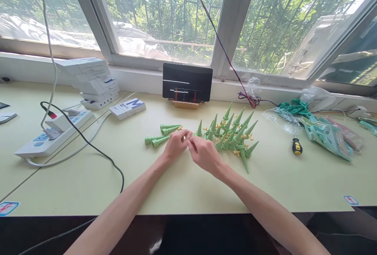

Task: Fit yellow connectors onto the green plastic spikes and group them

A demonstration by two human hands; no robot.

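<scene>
Forearms reaching forward from the bottom edge over a pale green table (88, 176), converging near its middle. Left hand (176, 145) palm down, fingers curled inward; right hand (204, 153) angled toward it, knuckles up, fingertips of both meeting. Fingers pinched close, possibly around a small part, but too tiny and hidden to tell whether anything is actually gripped. Just behind the right hand, a cluster of green cone spikes (232, 133) standing tips up, small yellow pieces among them. Beside the left hand, a few lying spikes (160, 135) flat on the table. Well to the right, a screwdriver (297, 146); far left, a white power strip (55, 131).
</scene>
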